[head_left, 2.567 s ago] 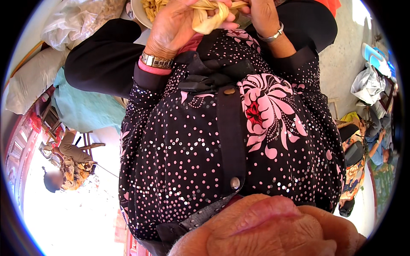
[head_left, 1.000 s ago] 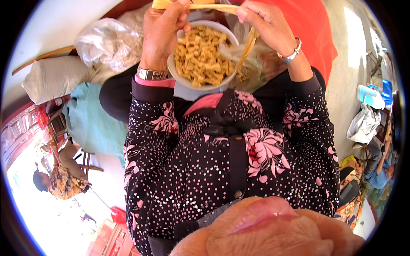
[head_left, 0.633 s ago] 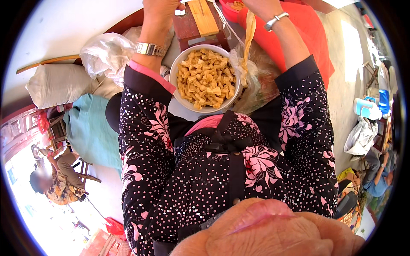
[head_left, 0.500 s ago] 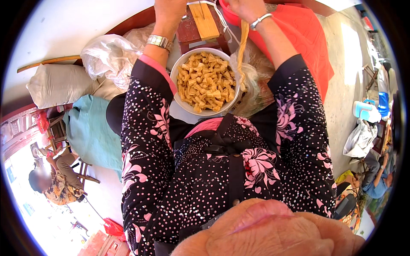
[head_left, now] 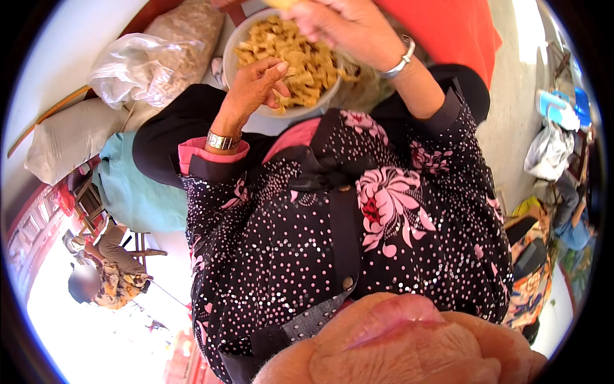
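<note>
Over the left side of a pale plastic bowl (head_left: 232, 54), full of short yellowish knotted pieces (head_left: 310, 77), is my left hand (head_left: 259, 86). Its fingers are loosely bent and apart, with nothing clearly held. My right hand (head_left: 345, 32) is higher, above the bowl’s far right, its fingers closed on a pale yellow strip (head_left: 278, 3) that runs out of the top of the view. A crumpled clear bag (head_left: 368, 89) lies right of the bowl, partly hidden under my right forearm.
Plastic bags (head_left: 134, 70) and a beige sack (head_left: 64, 141) lie left, near a teal cloth (head_left: 134, 205). A red cloth (head_left: 457, 32) covers the far right. Another person (head_left: 112, 269) sits at lower left, another (head_left: 569, 224) at right. Blue containers (head_left: 563, 109) stand right.
Both hands, stretched toward the far edge half a second ago, are now drawn back over the bowl, my left lower than my right. The bowl appears higher in view.
</note>
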### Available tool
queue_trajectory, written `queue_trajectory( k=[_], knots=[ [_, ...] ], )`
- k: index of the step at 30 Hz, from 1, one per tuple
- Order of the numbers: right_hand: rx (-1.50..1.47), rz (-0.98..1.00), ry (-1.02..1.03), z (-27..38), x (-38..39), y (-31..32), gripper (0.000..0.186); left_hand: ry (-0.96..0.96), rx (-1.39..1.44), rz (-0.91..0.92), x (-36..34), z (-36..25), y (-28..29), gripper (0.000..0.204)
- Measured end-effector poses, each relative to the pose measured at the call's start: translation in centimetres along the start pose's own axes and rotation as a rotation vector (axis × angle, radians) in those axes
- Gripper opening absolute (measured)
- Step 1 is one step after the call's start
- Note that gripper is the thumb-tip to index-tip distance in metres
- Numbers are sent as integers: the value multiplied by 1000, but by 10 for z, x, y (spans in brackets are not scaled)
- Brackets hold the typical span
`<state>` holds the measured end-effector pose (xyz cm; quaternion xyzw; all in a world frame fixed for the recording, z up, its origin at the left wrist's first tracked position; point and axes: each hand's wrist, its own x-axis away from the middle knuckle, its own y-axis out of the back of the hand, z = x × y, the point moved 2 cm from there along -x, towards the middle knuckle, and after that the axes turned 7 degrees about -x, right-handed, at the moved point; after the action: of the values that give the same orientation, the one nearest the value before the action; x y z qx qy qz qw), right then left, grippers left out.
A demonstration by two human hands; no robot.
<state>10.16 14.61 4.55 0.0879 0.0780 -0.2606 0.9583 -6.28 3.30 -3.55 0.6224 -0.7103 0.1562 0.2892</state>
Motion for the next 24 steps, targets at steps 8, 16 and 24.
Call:
queue_trajectory(
  k=[8, 16, 24],
  knots=[
    [110, 110, 176, 7, 59, -100, 23, 44, 883, 294, 11, 17, -49, 62],
    [-189, -122, 92, 14, 69, -97, 30, -79, 1134, 285, 32, -15, -11, 26],
    [-204, -635, 76, -20, 54, -74, 34, -270, 885, 356, 57, -24, -19, 38]
  ],
)
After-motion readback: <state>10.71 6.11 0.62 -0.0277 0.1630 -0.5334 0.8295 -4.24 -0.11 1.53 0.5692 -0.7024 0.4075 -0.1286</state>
